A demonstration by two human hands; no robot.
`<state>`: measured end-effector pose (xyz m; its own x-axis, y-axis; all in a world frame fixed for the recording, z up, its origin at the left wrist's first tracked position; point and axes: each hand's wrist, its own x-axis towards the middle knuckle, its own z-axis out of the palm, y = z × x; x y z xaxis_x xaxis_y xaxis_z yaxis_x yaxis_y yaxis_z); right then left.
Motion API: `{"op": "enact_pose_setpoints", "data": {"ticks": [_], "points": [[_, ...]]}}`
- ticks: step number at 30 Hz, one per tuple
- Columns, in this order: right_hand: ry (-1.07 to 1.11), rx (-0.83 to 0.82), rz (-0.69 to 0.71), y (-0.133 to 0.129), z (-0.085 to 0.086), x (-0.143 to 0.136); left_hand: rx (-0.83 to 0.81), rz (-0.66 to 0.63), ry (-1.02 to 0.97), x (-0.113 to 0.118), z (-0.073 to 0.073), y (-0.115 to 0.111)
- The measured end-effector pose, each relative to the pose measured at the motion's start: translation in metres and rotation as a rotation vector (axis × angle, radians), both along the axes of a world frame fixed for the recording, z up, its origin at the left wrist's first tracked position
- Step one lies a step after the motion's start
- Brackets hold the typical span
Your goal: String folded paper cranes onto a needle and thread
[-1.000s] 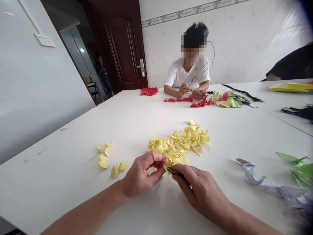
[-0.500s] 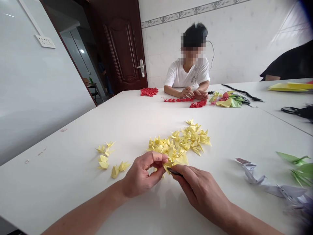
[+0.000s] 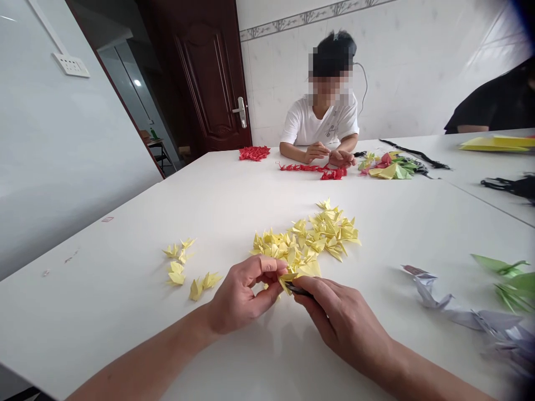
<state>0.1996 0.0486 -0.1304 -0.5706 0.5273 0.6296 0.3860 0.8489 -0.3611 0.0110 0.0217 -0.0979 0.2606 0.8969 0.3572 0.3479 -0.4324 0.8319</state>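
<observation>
Between thumb and fingers, my left hand (image 3: 246, 287) pinches a small folded yellow paper piece (image 3: 286, 282). My right hand (image 3: 340, 312) is closed around a dark, slim tool (image 3: 298, 289), whose tip touches that piece; most of the tool is hidden in the fingers. Just beyond both hands lies a pile of yellow paper cranes (image 3: 330, 231) on the white table (image 3: 125, 312). A short curved row of yellow cranes (image 3: 176, 273) rests to the left of my left hand.
White paper cranes (image 3: 468, 317) and green ones (image 3: 518, 281) lie at the right. Across the table a person in a white shirt (image 3: 321, 125) handles red cranes (image 3: 309, 167), beside a red pile (image 3: 254, 153) and mixed coloured paper (image 3: 388, 167). A dark sleeve (image 3: 493, 106) shows at the far right.
The view has shifted slightly, so the table items appear a little higher. Both my hands keep nearly the same pose on the piece. The person opposite has moved their hands slightly.
</observation>
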Motion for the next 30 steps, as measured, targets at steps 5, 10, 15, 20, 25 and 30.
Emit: {"op": "enact_pose_setpoints", "data": {"ticks": [5, 10, 15, 20, 25, 30], "points": [[-0.002, -0.006, 0.005, 0.0, 0.002, 0.0, 0.01, 0.009, 0.0, 0.0, 0.0, 0.001], [-0.003, -0.024, 0.005, 0.002, -0.001, 0.001, 0.028, 0.03, -0.003, 0.0, -0.001, 0.001], [-0.003, -0.06, 0.007, 0.002, -0.002, 0.0, 0.047, 0.038, 0.02, 0.0, -0.001, 0.001], [0.048, -0.125, -0.017, 0.004, -0.005, 0.001, 0.025, 0.184, 0.045, -0.006, -0.002, 0.004], [0.024, -0.312, -0.042, 0.004, -0.01, 0.001, -0.021, 0.374, -0.021, -0.017, -0.003, 0.013], [-0.031, -0.396, -0.011, 0.002, -0.008, -0.002, 0.018, 0.414, -0.128, -0.022, -0.008, 0.029]]}}
